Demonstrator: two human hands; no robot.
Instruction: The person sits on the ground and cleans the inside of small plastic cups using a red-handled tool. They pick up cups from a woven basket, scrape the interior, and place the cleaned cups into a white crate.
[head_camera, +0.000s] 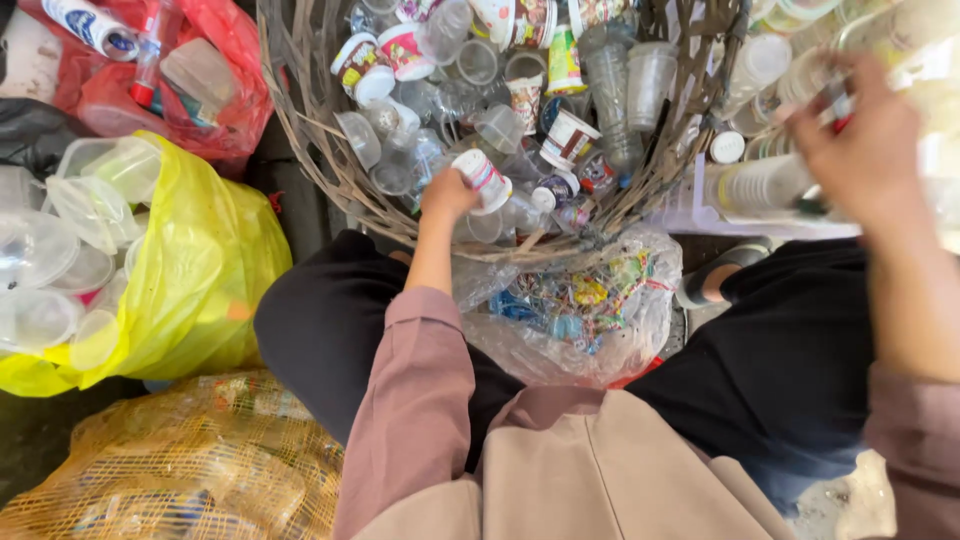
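Red-banded white cup (482, 178) in left hand (447, 192), over woven basket (300, 90).

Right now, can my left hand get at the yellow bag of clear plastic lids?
Probably not at once: the left hand is closed on a small printed cup in the woven basket. The yellow bag lies open beside the left knee, nothing covering it.

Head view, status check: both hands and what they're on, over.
Left hand gripping small white-and-red cup in woven basket. Right hand blurred at cup stack, grip unclear. Loose cups and bottles crowd the basket.
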